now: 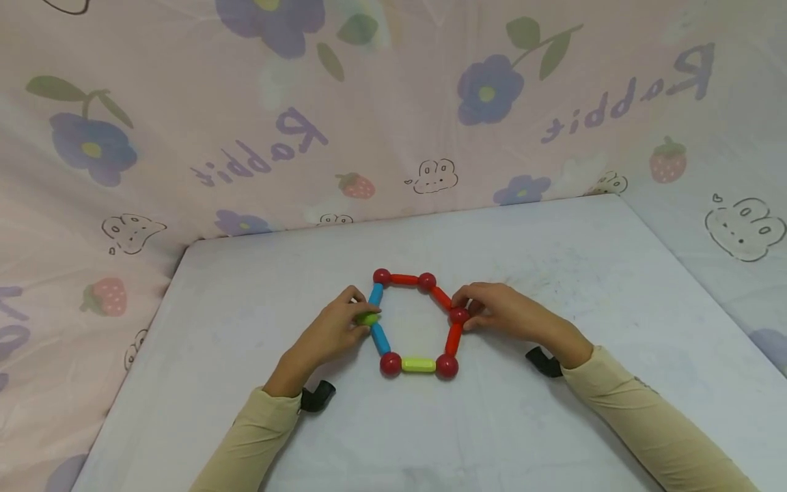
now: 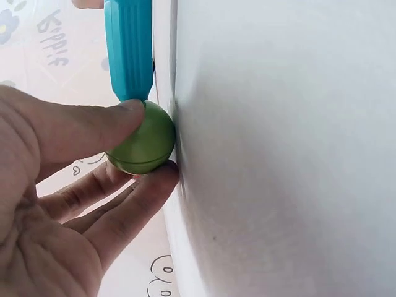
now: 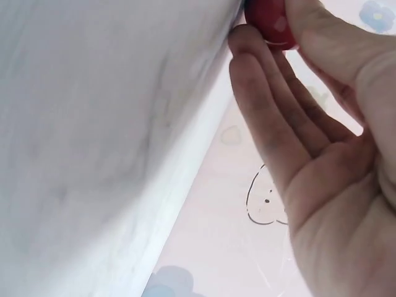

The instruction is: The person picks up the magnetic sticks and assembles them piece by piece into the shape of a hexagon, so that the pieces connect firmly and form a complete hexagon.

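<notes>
A six-sided ring of toy balls and rods lies flat on the table. My left hand [image 1: 334, 330] pinches the green ball [image 2: 148, 139] at the ring's left corner, thumb on one side and fingers on the other. Blue rods [image 1: 380, 339] run from that ball toward both neighbouring red balls. At the right corner, my right hand [image 1: 501, 311] holds a red ball [image 1: 458, 316] between thumb and fingers. Red rods [image 1: 453, 339] meet at this ball. A yellow-green rod [image 1: 419, 365] joins the two near red balls, and a red rod [image 1: 404, 280] joins the two far ones.
The white table [image 1: 522, 424] extends around the ring, with its far edge against a patterned cloth [image 1: 393, 102]. Black curved pieces, one on the left wrist [image 1: 318, 396] and one on the right wrist [image 1: 544, 362], stick out near the sleeve cuffs.
</notes>
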The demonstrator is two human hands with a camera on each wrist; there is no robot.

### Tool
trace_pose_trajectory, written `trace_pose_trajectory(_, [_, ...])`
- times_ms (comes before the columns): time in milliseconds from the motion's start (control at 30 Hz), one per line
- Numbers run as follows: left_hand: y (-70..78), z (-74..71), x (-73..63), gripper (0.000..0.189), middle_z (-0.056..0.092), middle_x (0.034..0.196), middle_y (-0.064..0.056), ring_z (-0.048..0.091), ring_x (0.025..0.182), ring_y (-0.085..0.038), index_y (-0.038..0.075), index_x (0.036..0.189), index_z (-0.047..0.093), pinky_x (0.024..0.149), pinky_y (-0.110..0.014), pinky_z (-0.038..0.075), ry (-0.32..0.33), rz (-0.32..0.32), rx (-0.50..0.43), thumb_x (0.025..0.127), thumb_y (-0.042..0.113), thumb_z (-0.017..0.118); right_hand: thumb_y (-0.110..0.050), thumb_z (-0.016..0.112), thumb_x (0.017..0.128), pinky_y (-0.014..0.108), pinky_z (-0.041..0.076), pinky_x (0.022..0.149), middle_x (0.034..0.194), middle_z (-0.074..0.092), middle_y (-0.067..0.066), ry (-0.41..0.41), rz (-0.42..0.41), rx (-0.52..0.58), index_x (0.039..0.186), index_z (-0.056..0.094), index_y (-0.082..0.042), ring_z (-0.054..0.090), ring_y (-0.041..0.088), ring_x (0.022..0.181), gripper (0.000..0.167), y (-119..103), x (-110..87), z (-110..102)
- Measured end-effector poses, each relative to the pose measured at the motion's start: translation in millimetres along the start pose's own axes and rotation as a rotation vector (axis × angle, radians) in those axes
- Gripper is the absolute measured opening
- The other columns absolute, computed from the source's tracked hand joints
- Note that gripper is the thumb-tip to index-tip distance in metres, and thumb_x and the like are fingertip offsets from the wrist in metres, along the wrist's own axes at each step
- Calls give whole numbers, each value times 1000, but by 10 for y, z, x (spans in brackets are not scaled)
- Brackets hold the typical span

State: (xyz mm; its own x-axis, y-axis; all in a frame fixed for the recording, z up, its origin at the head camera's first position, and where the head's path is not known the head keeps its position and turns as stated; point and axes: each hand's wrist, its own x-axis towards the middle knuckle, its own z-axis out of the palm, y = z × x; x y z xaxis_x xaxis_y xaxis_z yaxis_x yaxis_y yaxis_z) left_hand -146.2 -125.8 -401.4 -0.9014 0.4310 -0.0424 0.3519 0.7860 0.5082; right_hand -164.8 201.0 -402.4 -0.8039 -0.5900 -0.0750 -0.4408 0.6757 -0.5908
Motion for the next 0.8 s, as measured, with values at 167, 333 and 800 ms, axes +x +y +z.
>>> trace_pose_trajectory(167, [9, 0, -3, 33, 55, 116, -4, 58, 99, -17, 15, 122, 72, 90, -35, 56, -12, 11, -3, 89, 9, 73, -19, 80, 84, 30, 56, 85, 104, 67, -9, -4, -21, -36, 118, 67, -22, 63, 9, 95, 36, -24, -3, 10])
trace_pose_trajectory(333, [-10, -39, -16, 31, 56, 116, -5, 59, 101, -18, 14, 119, 73, 92, -37, 55, -13, 18, 8, 89, 6, 72, -15, 79, 84, 33, 57, 86, 103, 66, -7, 6, 9, -75, 116, 67, -22, 64, 12, 96, 34, 12, -26, -52])
trace_pose_trajectory(800, [-110, -118, -16, 28, 55, 116, -7, 59, 102, -21, 13, 115, 74, 93, -40, 54, -27, 29, 27, 89, 2, 71, -10, 80, 83, 36, 53, 84, 103, 65, -7, 8, 1, -105, 114, 66, -20, 64, 13, 94, 36, 158, -97, -224])
